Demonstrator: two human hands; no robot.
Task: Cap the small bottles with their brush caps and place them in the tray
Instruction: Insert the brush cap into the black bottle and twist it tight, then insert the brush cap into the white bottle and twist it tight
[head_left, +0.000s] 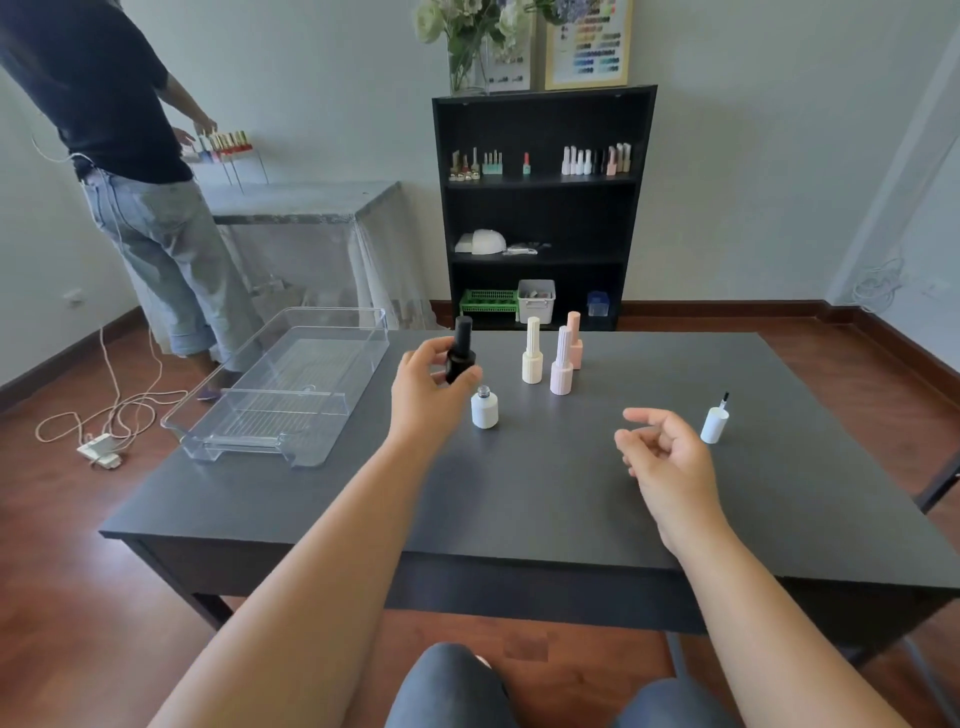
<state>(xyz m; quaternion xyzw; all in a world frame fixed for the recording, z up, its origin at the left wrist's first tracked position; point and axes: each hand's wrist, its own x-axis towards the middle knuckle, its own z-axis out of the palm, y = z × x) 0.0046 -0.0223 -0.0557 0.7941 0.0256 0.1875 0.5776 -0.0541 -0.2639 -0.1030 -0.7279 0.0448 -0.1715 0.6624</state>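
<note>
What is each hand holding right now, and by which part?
Left hand grips the capped black bottle by its body. Right hand holds nothing.

The capped bottle (460, 353) is black, the open bottle (484, 409) and the brush cap (714, 423) white. Three ribbed capped bottles are cream (532, 351), pale pink (561, 362) and peach (574, 340). The tray (280, 387) is clear with a ridged floor, the tabletop (519, 493) matte dark grey.
</note>
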